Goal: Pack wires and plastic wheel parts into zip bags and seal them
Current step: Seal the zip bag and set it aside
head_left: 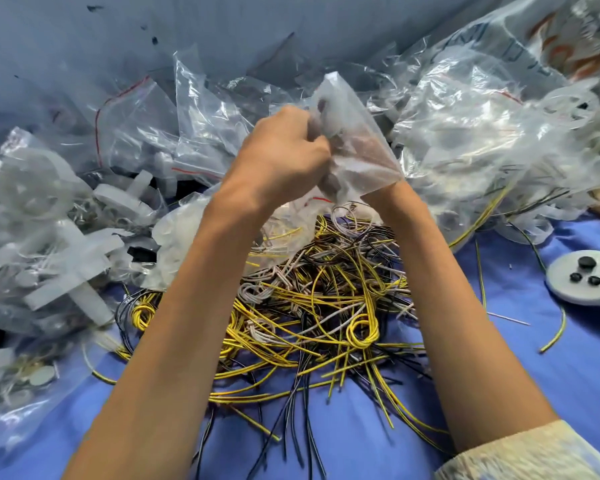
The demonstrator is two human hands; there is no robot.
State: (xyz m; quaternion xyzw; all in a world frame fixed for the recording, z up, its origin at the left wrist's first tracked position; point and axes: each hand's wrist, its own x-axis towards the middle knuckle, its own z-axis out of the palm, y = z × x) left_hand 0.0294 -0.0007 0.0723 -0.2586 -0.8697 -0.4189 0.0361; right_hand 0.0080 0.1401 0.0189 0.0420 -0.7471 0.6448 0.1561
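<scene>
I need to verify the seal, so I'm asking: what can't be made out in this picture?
Head view only.
Right hand: veiled by the cloudy zip bag; its grip is unreadable.
Zip bag's seal and contents: motion blur, and the left hand covers one edge.
Left fingers: curled out of sight behind the hand's back.
White disc: cut off by the right edge.
Printed sack: lettering blurred, cropped by the top edge.

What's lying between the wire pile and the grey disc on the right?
Head view: mostly bare blue cloth with a stray yellow wire; the right forearm crosses above it.
</scene>
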